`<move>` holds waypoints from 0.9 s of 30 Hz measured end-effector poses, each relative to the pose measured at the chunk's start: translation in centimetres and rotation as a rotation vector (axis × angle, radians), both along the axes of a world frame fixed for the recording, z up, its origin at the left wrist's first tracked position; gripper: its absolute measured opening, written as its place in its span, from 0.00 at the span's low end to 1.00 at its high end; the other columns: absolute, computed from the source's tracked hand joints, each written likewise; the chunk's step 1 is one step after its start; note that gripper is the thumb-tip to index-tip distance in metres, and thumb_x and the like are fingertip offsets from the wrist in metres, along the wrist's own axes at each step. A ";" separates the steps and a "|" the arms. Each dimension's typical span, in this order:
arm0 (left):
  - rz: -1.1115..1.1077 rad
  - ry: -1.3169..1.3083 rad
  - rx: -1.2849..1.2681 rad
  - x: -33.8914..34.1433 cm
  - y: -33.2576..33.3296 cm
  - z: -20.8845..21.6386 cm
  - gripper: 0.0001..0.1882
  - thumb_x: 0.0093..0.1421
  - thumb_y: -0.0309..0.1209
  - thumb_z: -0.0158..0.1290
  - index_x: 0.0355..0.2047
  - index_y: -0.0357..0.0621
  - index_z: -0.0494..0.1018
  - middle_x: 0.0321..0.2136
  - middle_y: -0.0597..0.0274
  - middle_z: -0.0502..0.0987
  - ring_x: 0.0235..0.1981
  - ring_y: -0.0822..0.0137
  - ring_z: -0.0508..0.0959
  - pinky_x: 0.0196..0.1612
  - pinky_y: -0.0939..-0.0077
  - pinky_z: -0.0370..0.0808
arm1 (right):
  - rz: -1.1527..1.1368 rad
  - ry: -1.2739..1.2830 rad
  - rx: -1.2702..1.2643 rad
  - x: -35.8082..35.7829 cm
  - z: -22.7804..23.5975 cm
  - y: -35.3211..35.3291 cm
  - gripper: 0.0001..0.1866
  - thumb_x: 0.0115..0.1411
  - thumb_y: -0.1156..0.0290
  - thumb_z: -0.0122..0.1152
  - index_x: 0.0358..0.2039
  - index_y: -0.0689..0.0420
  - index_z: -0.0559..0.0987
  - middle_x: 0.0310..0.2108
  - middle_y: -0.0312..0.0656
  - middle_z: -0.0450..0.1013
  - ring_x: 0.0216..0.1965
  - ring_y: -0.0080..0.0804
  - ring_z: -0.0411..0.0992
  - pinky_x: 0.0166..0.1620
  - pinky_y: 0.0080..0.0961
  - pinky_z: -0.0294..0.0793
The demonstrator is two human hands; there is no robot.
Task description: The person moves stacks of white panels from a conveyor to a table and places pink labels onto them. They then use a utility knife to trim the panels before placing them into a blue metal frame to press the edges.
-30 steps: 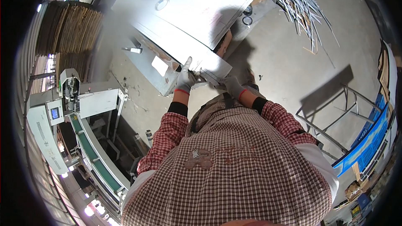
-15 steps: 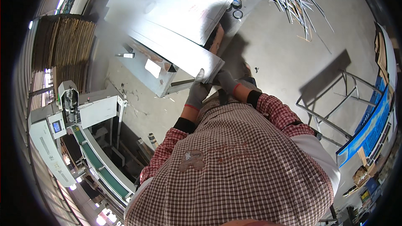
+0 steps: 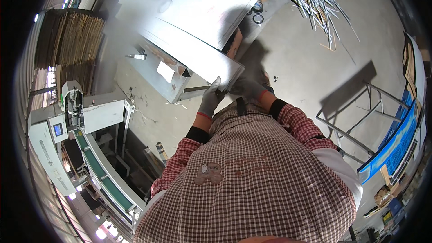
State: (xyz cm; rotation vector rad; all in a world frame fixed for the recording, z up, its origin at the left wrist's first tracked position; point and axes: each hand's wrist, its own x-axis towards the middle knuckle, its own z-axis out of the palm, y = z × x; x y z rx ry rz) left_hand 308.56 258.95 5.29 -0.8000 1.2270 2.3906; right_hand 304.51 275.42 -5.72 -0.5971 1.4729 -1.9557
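Set against the picture from a second ago, the left hand (image 3: 210, 97) has moved down and to the right in the frame, closer to the body, while the right hand (image 3: 249, 88) sits much as it did beside the panel's end. The work appears to be in the middle of handling: both hands are already at the end of the white panel (image 3: 193, 49), just above the middle of the frame, yet the panel lies along the front of the large white sheet (image 3: 198, 4) and is not taken clear of it. How much handling remains does not show. The left hand grips the panel's lower edge, thumb on top and the other fingers hidden beneath; whether the right hand is closed on the corner cannot be told, since its fingers are in shadow. The panel is long, flat and pale, brightly lit along its middle, with a dark line between it and the sheet and a greyer, shaded end by the hands. Part of the grey bench (image 3: 154, 82) shows below and to the left, with a white paper (image 3: 165, 71) lying on it.
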 end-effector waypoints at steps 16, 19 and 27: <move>0.084 -0.108 -0.137 0.0 -1.0 -3.2 0.18 0.57 0.42 0.56 0.38 0.39 0.71 0.25 0.74 0.71 0.19 0.80 0.65 0.21 0.87 0.60 | 0.334 -0.041 0.463 -2.2 -3.1 -0.6 0.12 0.56 0.74 0.57 0.41 0.61 0.74 0.34 0.37 0.72 0.37 0.23 0.71 0.35 0.19 0.74; 0.024 -0.197 -0.329 0.6 -2.4 -4.2 0.17 0.59 0.41 0.53 0.42 0.42 0.71 0.31 0.70 0.74 0.29 0.76 0.71 0.27 0.82 0.67 | 0.128 -0.293 0.264 -2.8 -3.4 1.9 0.13 0.58 0.69 0.55 0.42 0.62 0.74 0.32 0.37 0.72 0.35 0.24 0.71 0.35 0.19 0.73; 0.197 -0.021 0.079 1.1 -0.8 -3.8 0.22 0.60 0.42 0.51 0.51 0.45 0.66 0.47 0.61 0.71 0.44 0.65 0.73 0.45 0.66 0.73 | 0.148 -0.563 0.376 -7.6 3.1 0.6 0.23 0.56 0.63 0.60 0.49 0.60 0.69 0.41 0.41 0.72 0.36 0.29 0.71 0.34 0.27 0.74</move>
